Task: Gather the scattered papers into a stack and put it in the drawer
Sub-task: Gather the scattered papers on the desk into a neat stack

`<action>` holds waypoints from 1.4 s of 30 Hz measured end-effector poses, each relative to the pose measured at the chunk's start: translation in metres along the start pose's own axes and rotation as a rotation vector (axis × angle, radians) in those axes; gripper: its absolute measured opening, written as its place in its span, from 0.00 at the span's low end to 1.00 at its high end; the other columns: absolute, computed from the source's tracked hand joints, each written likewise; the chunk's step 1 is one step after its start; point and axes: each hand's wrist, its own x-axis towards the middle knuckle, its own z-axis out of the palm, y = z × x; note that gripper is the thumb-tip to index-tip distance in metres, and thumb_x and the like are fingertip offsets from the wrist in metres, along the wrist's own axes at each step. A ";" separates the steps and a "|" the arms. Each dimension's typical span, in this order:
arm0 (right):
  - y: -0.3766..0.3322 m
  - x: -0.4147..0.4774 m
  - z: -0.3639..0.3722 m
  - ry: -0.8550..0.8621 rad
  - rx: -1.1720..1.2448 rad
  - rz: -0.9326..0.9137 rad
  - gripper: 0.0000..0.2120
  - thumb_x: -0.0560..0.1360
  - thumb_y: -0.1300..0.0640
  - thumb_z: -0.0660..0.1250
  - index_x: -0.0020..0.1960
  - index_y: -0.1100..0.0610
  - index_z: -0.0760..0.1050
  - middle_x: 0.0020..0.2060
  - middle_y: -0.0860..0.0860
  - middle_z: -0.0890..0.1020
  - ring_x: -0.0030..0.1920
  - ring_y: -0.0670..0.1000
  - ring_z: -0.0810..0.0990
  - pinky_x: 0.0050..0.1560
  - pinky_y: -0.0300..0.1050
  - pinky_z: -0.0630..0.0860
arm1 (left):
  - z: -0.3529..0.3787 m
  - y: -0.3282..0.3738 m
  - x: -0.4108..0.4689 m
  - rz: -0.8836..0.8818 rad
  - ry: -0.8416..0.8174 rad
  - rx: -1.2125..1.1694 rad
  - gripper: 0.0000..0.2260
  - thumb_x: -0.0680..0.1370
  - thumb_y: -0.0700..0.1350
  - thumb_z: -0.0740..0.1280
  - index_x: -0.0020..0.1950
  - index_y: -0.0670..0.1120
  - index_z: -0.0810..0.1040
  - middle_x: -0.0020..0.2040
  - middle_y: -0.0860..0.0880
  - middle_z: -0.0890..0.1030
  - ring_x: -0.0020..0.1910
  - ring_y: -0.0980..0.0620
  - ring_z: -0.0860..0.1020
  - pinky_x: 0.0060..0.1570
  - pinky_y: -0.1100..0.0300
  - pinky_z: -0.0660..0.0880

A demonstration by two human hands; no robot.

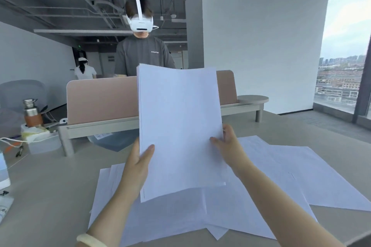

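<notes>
I hold a stack of white papers (pixel 178 122) upright above the table, its lower edge near the sheets below. My left hand (pixel 140 160) grips the stack's left edge, thumb on the front. My right hand (pixel 228 144) grips the right edge, thumb in front and fingers behind. Several loose white sheets (pixel 271 182) lie scattered and overlapping on the table (pixel 50 186) under and to the right of the stack. No drawer is in view.
A pink desk divider (pixel 100 100) stands behind the stack, with a person in a white headset (pixel 140 24) beyond it. A steel bottle (pixel 32 112), a plastic box (pixel 44 142) and cables sit at the left. A window is at the right.
</notes>
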 end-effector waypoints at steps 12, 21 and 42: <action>0.037 -0.035 0.027 0.036 0.099 0.037 0.12 0.78 0.60 0.62 0.60 0.54 0.66 0.53 0.47 0.76 0.53 0.49 0.76 0.43 0.38 0.72 | 0.005 -0.026 -0.017 -0.107 0.078 -0.047 0.13 0.79 0.44 0.65 0.62 0.55 0.72 0.54 0.61 0.79 0.54 0.62 0.76 0.55 0.60 0.71; 0.060 -0.041 0.029 0.032 -0.029 0.061 0.05 0.78 0.63 0.59 0.53 0.57 0.67 0.44 0.49 0.76 0.42 0.49 0.73 0.38 0.38 0.69 | 0.007 -0.037 -0.015 -0.106 0.063 0.036 0.10 0.80 0.44 0.63 0.60 0.54 0.72 0.51 0.63 0.78 0.52 0.63 0.76 0.51 0.63 0.71; 0.068 -0.027 0.011 -0.104 0.464 0.471 0.20 0.76 0.42 0.62 0.64 0.49 0.66 0.66 0.50 0.67 0.66 0.59 0.69 0.64 0.60 0.72 | -0.083 -0.087 0.013 -0.481 0.150 0.224 0.17 0.78 0.37 0.64 0.68 0.40 0.71 0.64 0.41 0.76 0.56 0.45 0.73 0.55 0.56 0.65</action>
